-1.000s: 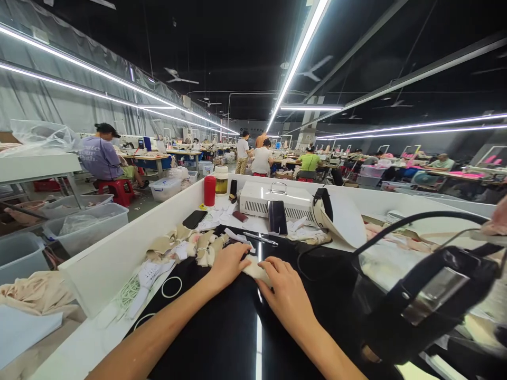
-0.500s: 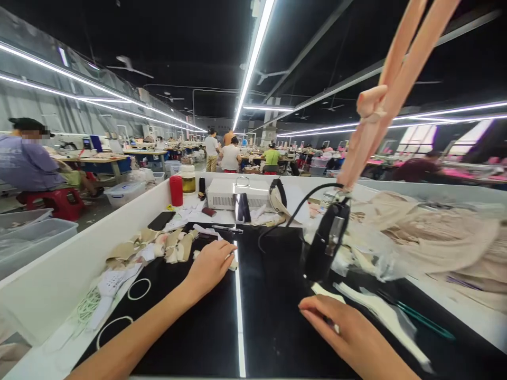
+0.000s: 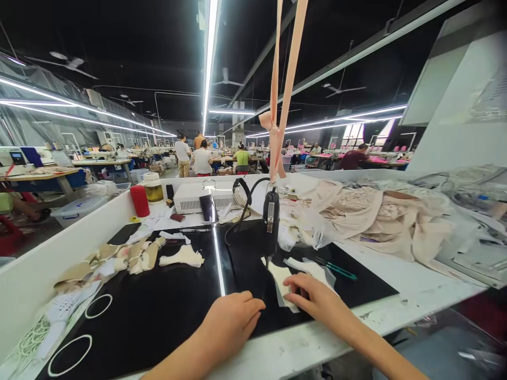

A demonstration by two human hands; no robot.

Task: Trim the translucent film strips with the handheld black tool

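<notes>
The right hand point(image 3: 315, 296) is resting low over the near end of a cream fabric piece point(image 3: 280, 276); its thumb and forefinger tips are standing apart at the edge, probably placed there because the edge is the easiest part to lift. Whether the fingertips are pressing the fabric cannot be told. The left hand point(image 3: 233, 321) is hovering over or resting on the black mat point(image 3: 158, 303), its fingers lying together and curving downward; their undersides are facing away, so whether they are gripping anything cannot be told.

Just beyond the right fingertips, a black tool point(image 3: 271, 221) is hanging from a pink strap point(image 3: 293, 63), which is bearing its weight, presumably keeping it upright and within reach. A second pale piece point(image 3: 309, 268) is lying beyond the right knuckles, with green tweezers point(image 3: 341, 270) lying farther to their right, seemingly handy for that hand. Beyond and left of the left fingers, another cream piece point(image 3: 182, 257) is lying flat and apart, its pale outline showing clearly against the dark mat
</notes>
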